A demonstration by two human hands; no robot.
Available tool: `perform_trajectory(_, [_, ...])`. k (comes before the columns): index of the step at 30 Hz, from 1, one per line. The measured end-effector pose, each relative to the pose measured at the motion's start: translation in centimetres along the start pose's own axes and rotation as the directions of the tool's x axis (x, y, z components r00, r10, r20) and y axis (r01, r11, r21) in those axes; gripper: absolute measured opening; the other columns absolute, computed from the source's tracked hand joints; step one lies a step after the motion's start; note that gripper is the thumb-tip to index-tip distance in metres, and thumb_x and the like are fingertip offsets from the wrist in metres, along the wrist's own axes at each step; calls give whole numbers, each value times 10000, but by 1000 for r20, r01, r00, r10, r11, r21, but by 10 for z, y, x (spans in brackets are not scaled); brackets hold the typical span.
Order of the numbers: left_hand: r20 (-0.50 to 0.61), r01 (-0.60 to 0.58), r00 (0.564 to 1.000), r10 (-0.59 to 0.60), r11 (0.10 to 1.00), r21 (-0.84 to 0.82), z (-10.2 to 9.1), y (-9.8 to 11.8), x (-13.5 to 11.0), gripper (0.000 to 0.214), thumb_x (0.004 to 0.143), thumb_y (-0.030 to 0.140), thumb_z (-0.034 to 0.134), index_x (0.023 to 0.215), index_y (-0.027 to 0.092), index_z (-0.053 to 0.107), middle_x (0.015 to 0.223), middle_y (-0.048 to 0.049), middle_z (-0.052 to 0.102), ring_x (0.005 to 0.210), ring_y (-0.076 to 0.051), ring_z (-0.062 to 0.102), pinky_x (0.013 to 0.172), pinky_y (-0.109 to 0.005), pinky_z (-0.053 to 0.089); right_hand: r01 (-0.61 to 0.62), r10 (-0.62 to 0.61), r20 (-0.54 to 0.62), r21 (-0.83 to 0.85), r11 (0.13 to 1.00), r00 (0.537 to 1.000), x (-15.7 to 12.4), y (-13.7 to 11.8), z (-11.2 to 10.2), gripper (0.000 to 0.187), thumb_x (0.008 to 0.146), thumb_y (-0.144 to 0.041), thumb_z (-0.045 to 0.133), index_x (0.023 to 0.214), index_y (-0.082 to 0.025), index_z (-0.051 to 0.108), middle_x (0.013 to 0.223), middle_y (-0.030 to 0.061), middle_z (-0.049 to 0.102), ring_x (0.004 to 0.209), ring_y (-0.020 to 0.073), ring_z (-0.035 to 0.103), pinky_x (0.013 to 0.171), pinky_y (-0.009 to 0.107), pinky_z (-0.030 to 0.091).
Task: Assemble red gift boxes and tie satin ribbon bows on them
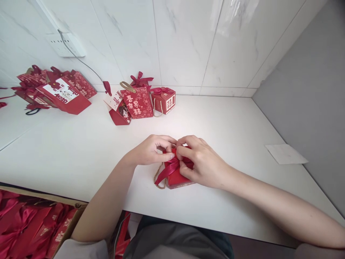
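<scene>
A red gift box (pixel 178 177) sits near the table's front edge, with a twisted rope handle (pixel 156 176) hanging at its left side. Across its top lies a dark red satin ribbon (pixel 167 171), one tail pointing down to the left. My right hand (pixel 198 158) is closed over the middle of the box top, its fingers pinching the ribbon. Against the far left of the top rests my left hand (pixel 153 149), thumb and fingers curved apart at the ribbon's edge. The ribbon's centre is partly hidden by my fingers.
Finished-looking red gift boxes (pixel 137 102) stand by the tiled wall, and several more boxes (pixel 64 95) are heaped at the left. A cardboard carton (pixel 77 216) of ribboned boxes is at lower left. White paper (pixel 286 154) lies by the grey partition (pixel 304 82). A cable (pixel 81 61) hangs from the wall socket.
</scene>
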State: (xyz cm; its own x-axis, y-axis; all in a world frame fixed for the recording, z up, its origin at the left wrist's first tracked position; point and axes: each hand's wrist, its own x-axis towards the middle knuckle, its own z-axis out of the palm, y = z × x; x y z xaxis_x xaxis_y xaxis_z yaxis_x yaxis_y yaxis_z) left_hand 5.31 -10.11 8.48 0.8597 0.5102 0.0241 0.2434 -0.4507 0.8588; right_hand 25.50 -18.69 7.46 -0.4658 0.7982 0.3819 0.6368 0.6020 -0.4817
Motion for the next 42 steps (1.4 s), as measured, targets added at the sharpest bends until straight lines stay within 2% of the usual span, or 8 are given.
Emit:
perform_trajectory(12, [-55, 88, 995, -86, 995, 43, 2, 4, -2, 201, 782, 118, 561, 590, 151, 514, 976, -50, 712, 824, -154, 631, 713, -259, 481, 14, -14, 15, -32, 999, 1000, 4, 0, 2, 91, 809, -131, 543, 860, -201, 567, 1057, 91, 589, 967, 240, 554, 887, 429, 453])
perform_trajectory(19, [-101, 22, 994, -29, 998, -66, -13, -4, -6, 269, 901, 270, 559, 667, 148, 610, 1212, -88, 665, 1127, -227, 609, 985, -342, 460, 30, -30, -16, 1, 1000, 999, 6, 6, -10, 115, 914, -175, 510, 999, -211, 577, 1161, 99, 568, 1119, 253, 518, 1000, 440, 398])
perform_trajectory(24, [-35, 34, 999, -37, 995, -99, -18, -5, -8, 344, 930, 390, 532, 711, 155, 655, 1384, -92, 545, 1285, -264, 505, 1062, -378, 410, -136, 140, -9, 184, 973, 990, 8, 20, -36, 225, 1007, -411, 418, 1100, -252, 548, 1178, 74, 591, 1101, 234, 547, 929, 380, 440])
perform_trajectory(27, [6, 50, 999, -49, 997, -55, -16, -3, -8, 280, 860, 375, 647, 685, 158, 625, 1399, -84, 530, 1330, -277, 458, 1103, -413, 364, -361, 344, 139, 130, 923, 929, 6, 30, -50, 388, 984, -549, 391, 907, -228, 595, 934, 52, 648, 821, 211, 593, 710, 324, 451])
perform_trajectory(29, [15, 58, 998, -58, 997, -50, -15, -2, -7, 281, 846, 349, 668, 651, 157, 605, 1391, -85, 537, 1342, -278, 445, 1097, -411, 372, -479, 422, 342, 98, 873, 840, 3, 34, -57, 507, 964, -612, 371, 795, -213, 633, 802, 47, 659, 699, 196, 581, 631, 306, 421])
perform_trajectory(33, [48, 38, 998, -32, 991, -130, -12, -4, -5, 272, 871, 317, 634, 652, 156, 639, 1385, -99, 552, 1323, -277, 479, 1078, -398, 403, -566, 359, 674, 107, 818, 646, 1, 34, -64, 586, 925, -641, 430, 614, -189, 635, 612, 19, 617, 518, 141, 487, 509, 276, 327])
perform_trajectory(38, [54, 6, 999, 7, 971, -240, -10, -8, -3, 325, 907, 342, 584, 650, 158, 659, 1379, -116, 573, 1380, -289, 421, 1145, -446, 332, -511, 107, 793, 277, 814, 600, 3, 37, -66, 379, 876, -503, 600, 683, -181, 652, 684, 14, 662, 617, 153, 575, 536, 255, 363])
perform_trajectory(42, [40, -9, 999, 18, 977, -213, -10, -8, -2, 312, 902, 354, 590, 668, 152, 637, 1366, -120, 570, 1310, -282, 494, 1098, -426, 383, -523, 72, 816, 297, 799, 573, 4, 44, -70, 311, 872, -430, 613, 690, -180, 644, 710, 31, 683, 736, 197, 669, 648, 268, 455])
